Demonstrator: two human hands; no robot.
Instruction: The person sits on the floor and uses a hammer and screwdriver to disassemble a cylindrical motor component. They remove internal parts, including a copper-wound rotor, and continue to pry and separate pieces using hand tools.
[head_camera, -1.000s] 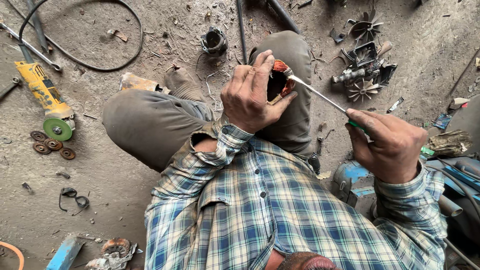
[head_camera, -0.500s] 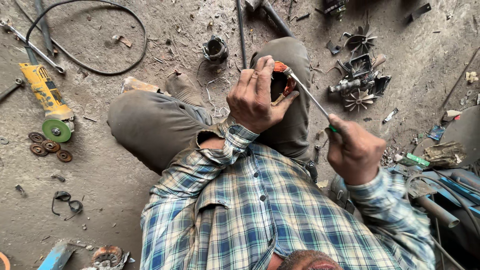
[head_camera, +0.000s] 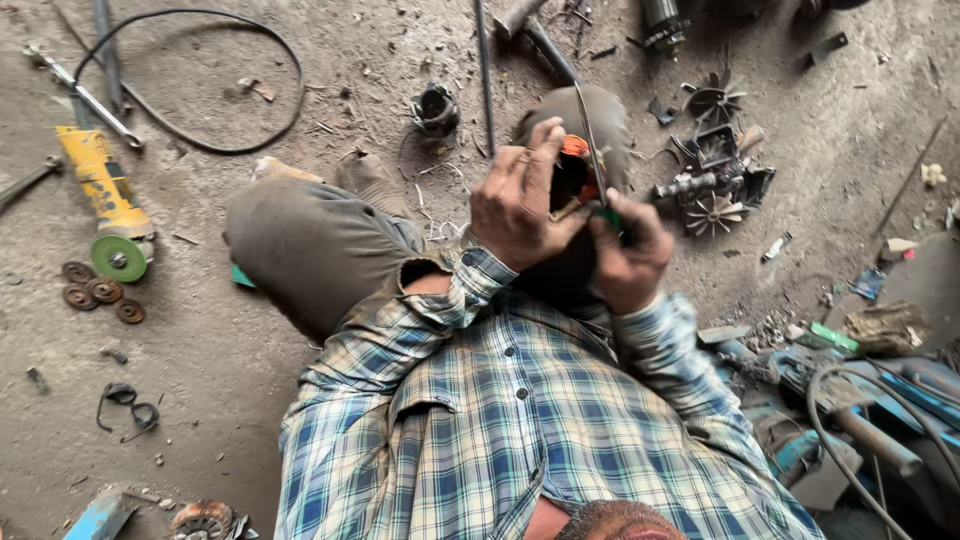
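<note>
— What have the hands got?

— The left hand (head_camera: 520, 205) is curled tight around a small dark motor part with orange-red windings (head_camera: 573, 178), held up over the knee (head_camera: 570, 120). The right hand (head_camera: 628, 250) is closed on a green-handled tool (head_camera: 608, 215); its thin metal shaft (head_camera: 590, 140) runs up past the windings. Both hands are touching or nearly so, right beside the part.

— And around them?

— Bare dusty floor (head_camera: 300, 90). A yellow angle grinder (head_camera: 105, 200) lies well off to the person's left, with a few rusty discs (head_camera: 95, 290) just beside it. Small fan impellers and a dark housing (head_camera: 715, 180) sit near the right hand (hard to make out more than that). A black cable (head_camera: 200, 80) loops further out.

— What could go wrong?

— I'd judge the shaft could slip off the part and jab the left fingers (head_camera: 540, 160), since they wrap so close to the tip. Prying hard might also nick the windings. And the part is held in the air only by that one grip, so a jolt could drop it into the grit below.
</note>
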